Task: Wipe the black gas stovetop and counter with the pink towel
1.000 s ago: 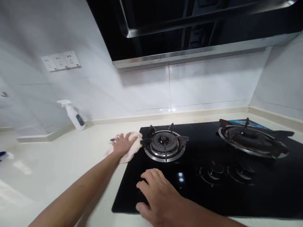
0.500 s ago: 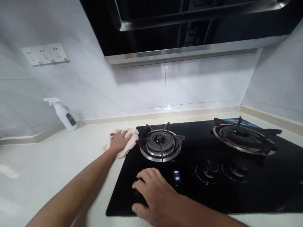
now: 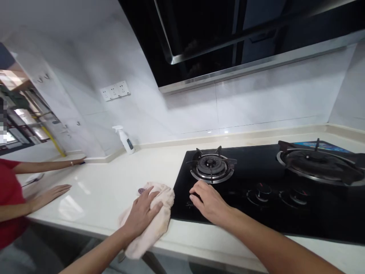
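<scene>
My left hand [image 3: 142, 213] lies flat, fingers spread, on a pale pink cloth [image 3: 159, 222] pressed to the cream countertop [image 3: 114, 182] near its front edge, just left of the black glass hob [image 3: 256, 217]. My right hand [image 3: 209, 199] rests palm down on the hob's front left corner, fingers slightly curled, holding nothing. The left burner [image 3: 211, 167] sits just beyond it.
A second burner [image 3: 319, 163] and two knobs [image 3: 264, 190] lie to the right. A white spray bottle [image 3: 125, 140] stands at the wall. At far left another person in a red sleeve has both hands [image 3: 51, 192] on the counter. A range hood [image 3: 242, 34] hangs overhead.
My left hand has drawn the cloth from beside the left burner toward the counter's front edge. The view swung left and back, bringing the other person into sight.
</scene>
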`<state>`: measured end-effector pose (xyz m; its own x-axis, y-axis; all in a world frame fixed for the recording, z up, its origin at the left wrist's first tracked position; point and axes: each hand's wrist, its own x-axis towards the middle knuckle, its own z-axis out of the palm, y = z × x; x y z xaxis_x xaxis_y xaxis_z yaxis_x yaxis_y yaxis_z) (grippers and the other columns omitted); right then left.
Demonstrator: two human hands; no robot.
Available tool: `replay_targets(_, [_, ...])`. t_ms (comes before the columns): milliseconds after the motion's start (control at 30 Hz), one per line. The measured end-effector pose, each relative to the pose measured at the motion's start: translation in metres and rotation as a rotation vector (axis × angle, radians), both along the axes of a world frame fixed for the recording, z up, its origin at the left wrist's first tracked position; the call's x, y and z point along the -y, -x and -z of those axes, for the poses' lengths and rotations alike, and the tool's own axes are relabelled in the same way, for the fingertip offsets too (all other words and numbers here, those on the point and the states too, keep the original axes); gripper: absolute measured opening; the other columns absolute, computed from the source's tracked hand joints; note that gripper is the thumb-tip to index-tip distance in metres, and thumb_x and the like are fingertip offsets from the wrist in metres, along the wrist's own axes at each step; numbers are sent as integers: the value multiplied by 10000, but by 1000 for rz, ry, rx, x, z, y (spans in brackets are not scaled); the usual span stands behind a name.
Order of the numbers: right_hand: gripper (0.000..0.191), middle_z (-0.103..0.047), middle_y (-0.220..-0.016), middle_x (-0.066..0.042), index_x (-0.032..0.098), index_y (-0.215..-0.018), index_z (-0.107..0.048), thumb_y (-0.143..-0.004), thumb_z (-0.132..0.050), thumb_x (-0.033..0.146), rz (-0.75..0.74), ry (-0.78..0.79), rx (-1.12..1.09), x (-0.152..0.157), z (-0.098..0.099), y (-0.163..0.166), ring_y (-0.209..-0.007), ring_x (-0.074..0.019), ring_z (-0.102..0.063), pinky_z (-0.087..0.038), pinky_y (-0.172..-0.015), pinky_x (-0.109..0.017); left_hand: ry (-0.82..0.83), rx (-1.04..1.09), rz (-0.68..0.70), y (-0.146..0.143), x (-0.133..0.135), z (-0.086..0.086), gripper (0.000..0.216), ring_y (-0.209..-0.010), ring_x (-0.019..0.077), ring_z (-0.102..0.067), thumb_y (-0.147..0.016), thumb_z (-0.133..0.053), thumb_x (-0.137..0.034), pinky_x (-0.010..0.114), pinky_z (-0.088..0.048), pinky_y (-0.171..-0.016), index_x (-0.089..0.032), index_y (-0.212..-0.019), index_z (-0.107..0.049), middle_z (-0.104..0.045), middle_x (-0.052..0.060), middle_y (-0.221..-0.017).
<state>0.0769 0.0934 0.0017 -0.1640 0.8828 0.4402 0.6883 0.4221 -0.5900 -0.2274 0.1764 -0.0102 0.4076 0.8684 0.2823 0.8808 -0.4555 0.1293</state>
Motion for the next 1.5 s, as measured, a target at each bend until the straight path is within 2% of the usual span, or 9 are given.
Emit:
replay_targets(200, [242, -612, -1181, -93, 164, -1112, -682, -1019, -509, 304, 0, 69, 133, -1, 0, 0, -1113, -222, -554, -439, -1020, -426, 32, -13, -25, -2, 31, -3, 467, -1474, 301, -396, -974, -443, -514, 542, -362, -1176, -306, -1367, -587, -455, 66, -1583])
replay_targets(500, [341, -557, -1247, -117, 168, -1210, -654, -1053, -420, 361, 107, -43, 65, -11, 16, 4, -1202, -251, -500, -412, -1071, -447, 99, -59, -103, -50, 4, -15, 518, -1522, 309, -300, -997, -438, -491, 566, -312, -1184, -312, -1479, -500, -377, 100, -1625])
replay_targets(633, [346, -563, -1236, -116, 175, -1237, -624, -1051, -409, 372, 134, -58, 26, -15, 19, 4, -1203, -260, -500, -412, -1074, -459, 94, -61, -181, -79, -8, -20, 525, -1493, 340, -340, -988, -457, -505, 594, -326, -1157, -309, -1472, -513, -407, 127, -1599])
replay_targets(800, [366, -572, -1248, -114, 208, -1246, -591, -1056, -349, 406, 161, -91, -68, -21, 26, 3, -1216, -255, -513, -427, -1067, -472, 35, 14, -178, -95, 1, -19, 508, -1442, 355, -405, -960, -503, -506, 584, -356, -1141, -297, -1419, -567, -449, 135, -1553])
replay_targets(900, [370, -577, -1251, -114, 218, -1244, -587, -1050, -351, 428, 153, -93, -100, -26, 31, 1, -1224, -253, -518, -427, -1077, -478, 23, 74, -79, -99, 19, -14, 494, -1462, 358, -378, -931, -560, -466, 575, -355, -1146, -288, -1392, -588, -420, 144, -1570])
replay_targets(1100, [436, -561, -1263, -133, 189, -1238, -589, -1032, -334, 476, 104, -77, -186, -31, 33, -9, -1259, -250, -517, -391, -1139, -464, -31, 91, 306, -111, 71, -7, 526, -1436, 384, -398, -840, -697, -437, 608, -365, -1109, -297, -1342, -625, -434, 166, -1553])
replay_targets(1300, [433, -577, -1237, -117, 205, -1204, -598, -1035, -335, 505, 38, -35, -148, -20, 30, -15, -1226, -245, -535, -418, -1113, -463, 4, 87, 440, -77, 96, -3, 598, -1466, 372, -372, -811, -736, -419, 562, -375, -1135, -331, -1385, -591, -416, 131, -1591])
replay_targets(1400, [408, -585, -1247, -109, 216, -1209, -600, -1043, -346, 490, 17, -37, -77, -15, 29, -13, -1224, -247, -533, -421, -1105, -477, 35, 90, 347, -45, 83, -1, 581, -1461, 360, -397, -863, -678, -481, 536, -388, -1144, -346, -1418, -571, -388, 96, -1628])
replay_targets(1500, [405, -586, -1254, -112, 207, -1232, -587, -1053, -341, 474, 11, -21, -42, -12, 26, -9, -1221, -249, -528, -414, -1101, -486, 57, 60, 183, -22, 51, -3, 548, -1478, 334, -387, -949, -550, -497, 540, -348, -1178, -306, -1463, -534, -422, 98, -1614])
